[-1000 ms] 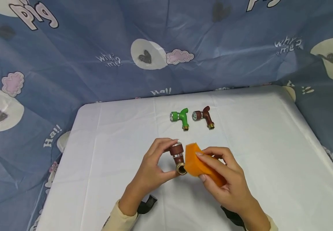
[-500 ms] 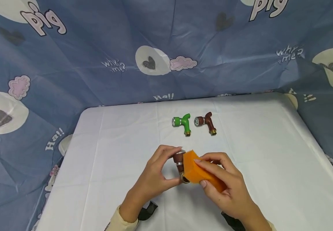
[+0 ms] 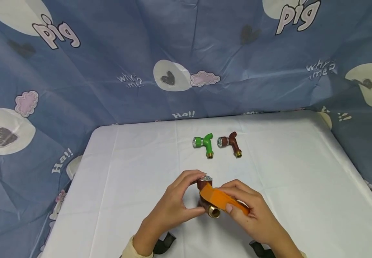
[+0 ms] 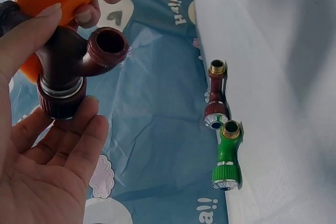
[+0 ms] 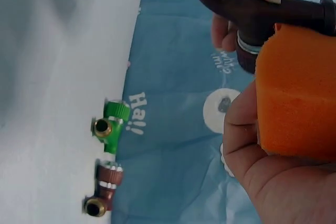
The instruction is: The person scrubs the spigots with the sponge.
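Observation:
My left hand (image 3: 173,204) grips a dark brown faucet (image 4: 62,59) between thumb and fingers, its ribbed knob uppermost in the head view and its brass threaded end facing me. From the right, my right hand (image 3: 253,208) pinches an orange sponge (image 3: 221,199) and presses it to the faucet's body just below the knob. In the left wrist view the spout opening shows, and the sponge lies behind the faucet. The right wrist view has the sponge (image 5: 299,93) large in front, covering part of the faucet.
A green faucet (image 3: 207,145) and another brown faucet (image 3: 232,144) lie side by side on the white-covered table (image 3: 134,161), beyond my hands. A blue printed cloth (image 3: 108,64) hangs behind the table. Black straps (image 3: 164,243) are at both wrists.
The sponge has gone from beside the faucet to across its body and tilted flatter. The faucet has turned, its brass end now pointing more to the right. The head view has shifted slightly upward.

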The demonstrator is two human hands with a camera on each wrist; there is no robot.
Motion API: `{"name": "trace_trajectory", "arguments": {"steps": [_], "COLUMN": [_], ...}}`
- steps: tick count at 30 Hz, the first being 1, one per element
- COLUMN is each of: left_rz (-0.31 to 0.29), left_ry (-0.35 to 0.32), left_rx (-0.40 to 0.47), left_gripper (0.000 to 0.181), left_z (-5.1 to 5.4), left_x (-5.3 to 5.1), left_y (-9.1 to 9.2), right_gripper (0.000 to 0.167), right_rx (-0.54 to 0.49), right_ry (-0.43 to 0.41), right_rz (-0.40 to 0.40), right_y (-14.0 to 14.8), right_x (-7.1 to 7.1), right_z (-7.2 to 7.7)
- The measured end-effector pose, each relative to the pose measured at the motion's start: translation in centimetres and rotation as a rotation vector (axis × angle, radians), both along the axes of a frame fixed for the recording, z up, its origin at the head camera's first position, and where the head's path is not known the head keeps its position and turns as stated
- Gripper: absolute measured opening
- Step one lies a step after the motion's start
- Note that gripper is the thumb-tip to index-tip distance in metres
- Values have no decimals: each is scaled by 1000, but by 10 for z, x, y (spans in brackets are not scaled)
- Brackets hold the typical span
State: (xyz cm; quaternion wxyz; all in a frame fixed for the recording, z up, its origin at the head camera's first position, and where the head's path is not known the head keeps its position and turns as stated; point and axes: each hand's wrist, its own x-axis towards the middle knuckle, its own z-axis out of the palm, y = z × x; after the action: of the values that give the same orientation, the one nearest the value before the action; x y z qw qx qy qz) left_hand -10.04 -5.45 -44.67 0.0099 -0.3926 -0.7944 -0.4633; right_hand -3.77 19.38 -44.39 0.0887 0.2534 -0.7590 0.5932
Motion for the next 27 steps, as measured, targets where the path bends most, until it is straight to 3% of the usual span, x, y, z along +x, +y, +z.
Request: {"name": "trace_trajectory", "arguments": {"steps": [10, 14, 18, 22, 27], "left_rz": [54, 55, 59, 87, 83], "left_ry": [-69, -58, 7, 123, 239], "left_rx": [103, 85, 31, -24, -61], "left_gripper": [87, 87, 89, 93, 92], "left_z": [3, 1, 0, 2, 3], "left_x": [-7, -6, -3, -5, -8], "left_y": [-6, -7, -5, -2, 1], "right_gripper": [48, 49, 48, 48, 46], "right_rx": [162, 163, 117, 50, 6], "right_ry": [-16, -1, -10, -4, -8], "right_rz": [-114, -131, -147, -167, -114], "right_y": [12, 13, 13, 12, 9], "right_x": [1, 5, 3, -1, -1], "right_z": [-11, -15, -12, -5, -3]}}
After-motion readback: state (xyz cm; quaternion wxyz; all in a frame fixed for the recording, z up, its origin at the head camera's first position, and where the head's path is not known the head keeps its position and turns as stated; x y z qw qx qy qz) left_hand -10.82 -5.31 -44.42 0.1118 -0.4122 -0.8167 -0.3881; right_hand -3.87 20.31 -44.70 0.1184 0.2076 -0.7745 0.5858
